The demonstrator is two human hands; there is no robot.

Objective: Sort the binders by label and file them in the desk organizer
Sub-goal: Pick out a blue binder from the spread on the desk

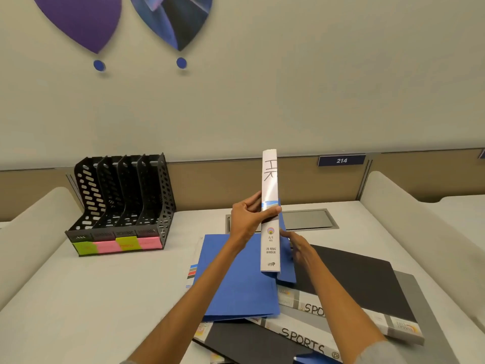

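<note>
Closest, two SPORTS binders (301, 340) lie flat on the tabletop (78, 298), and a blue binder (236, 285) lies on top of the pile. Above them the HR binder (270, 185) stands upright in the air, white spine facing us. The left hand (249, 219) grips its middle, thumb across the spine. The right hand (299, 245) rests on the blue cover lower down, fingers fairly straight. Far off to the left stands the black organizer (120, 203), well apart from the binder, with green and pink notes (115, 245) on its front. Their words are too blurry to read. The job now is likely finding the HR slot. Keep both hands on, keep the binder straight, and slide it in spine out.
</note>
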